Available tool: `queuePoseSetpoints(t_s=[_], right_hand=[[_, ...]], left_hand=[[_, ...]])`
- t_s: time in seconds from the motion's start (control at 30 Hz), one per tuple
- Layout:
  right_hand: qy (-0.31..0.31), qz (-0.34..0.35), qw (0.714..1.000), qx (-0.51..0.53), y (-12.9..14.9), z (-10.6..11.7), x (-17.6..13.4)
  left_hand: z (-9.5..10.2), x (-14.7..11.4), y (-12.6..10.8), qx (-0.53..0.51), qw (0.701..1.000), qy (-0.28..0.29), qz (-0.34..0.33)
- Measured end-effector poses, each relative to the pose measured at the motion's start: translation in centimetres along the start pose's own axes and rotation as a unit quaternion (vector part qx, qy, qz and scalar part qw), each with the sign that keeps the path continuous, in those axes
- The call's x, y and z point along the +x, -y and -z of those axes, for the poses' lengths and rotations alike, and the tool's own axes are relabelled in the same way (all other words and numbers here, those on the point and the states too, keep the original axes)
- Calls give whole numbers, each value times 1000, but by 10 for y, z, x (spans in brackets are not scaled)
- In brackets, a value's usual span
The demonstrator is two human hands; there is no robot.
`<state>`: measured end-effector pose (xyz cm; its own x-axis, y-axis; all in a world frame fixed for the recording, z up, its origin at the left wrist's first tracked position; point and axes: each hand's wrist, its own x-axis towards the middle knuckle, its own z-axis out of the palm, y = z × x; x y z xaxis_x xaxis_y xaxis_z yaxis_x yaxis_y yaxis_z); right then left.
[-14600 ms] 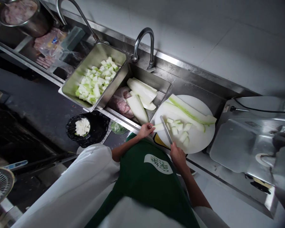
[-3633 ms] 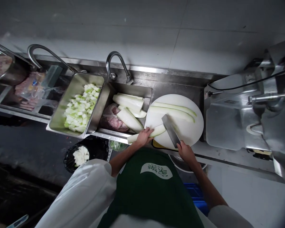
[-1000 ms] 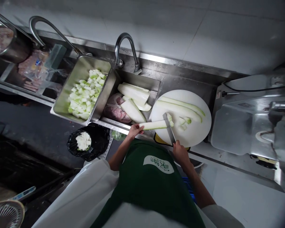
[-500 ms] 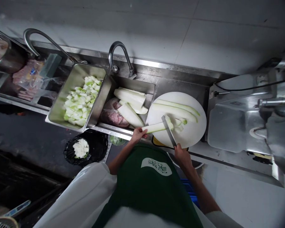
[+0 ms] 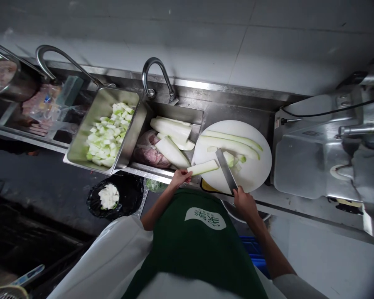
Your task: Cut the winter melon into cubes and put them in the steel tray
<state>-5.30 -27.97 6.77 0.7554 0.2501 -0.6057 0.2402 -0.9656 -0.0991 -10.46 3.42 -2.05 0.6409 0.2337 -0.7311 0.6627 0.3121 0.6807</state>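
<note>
My left hand (image 5: 181, 177) pinches the near end of a pale green-edged strip of winter melon (image 5: 204, 167), whose other end lies over the round white cutting board (image 5: 257, 176). In my right hand (image 5: 244, 201) is the handle of a kitchen knife (image 5: 226, 169); its blade stands just right of the strip's cut end. Cut chunks (image 5: 229, 159) sit right of the blade, and one small piece lies behind it. Long melon strips (image 5: 233, 145) rest along the far part of the board.
Left of the board, a sink (image 5: 198, 116) holds large melon pieces (image 5: 171, 129) and bagged meat (image 5: 151, 154). Beyond stands a steel pan (image 5: 77, 151) of melon chunks. A black-lined bin (image 5: 132, 193) is below. Faucets (image 5: 152, 62) rise behind; a metal machine (image 5: 299, 162) is at right.
The knife has come through the strip and moved slightly right, parting a chunk from it. The strip in my left hand is shorter, with a gap beside the blade.
</note>
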Motion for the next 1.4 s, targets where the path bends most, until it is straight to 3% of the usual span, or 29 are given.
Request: queuePoseSetpoints(t_s=[0.2,0.4,0.57,0.77,1.13,1.4], right_hand=[[44,44,998,-12,14,-6,-22],[53,33,998,13,37,-2,-1],[22,34,999,16,15,7,15],[-16,14,1000,-17,-5,7,2],[8,64,997,-46,0,-5,-14],[61,22,998,-21,21,-7,0]], left_hand=[[-2,-2,3,4,1000,-2,-4],[-2,-5,0,12,1000,-7,-1],[-13,-5,-4,15,1000,-3,-5],[-38,4,-7,14,1000,17,2],[-40,7,-6,11,999,32,18],[-36,10,-4,8,999,46,21]])
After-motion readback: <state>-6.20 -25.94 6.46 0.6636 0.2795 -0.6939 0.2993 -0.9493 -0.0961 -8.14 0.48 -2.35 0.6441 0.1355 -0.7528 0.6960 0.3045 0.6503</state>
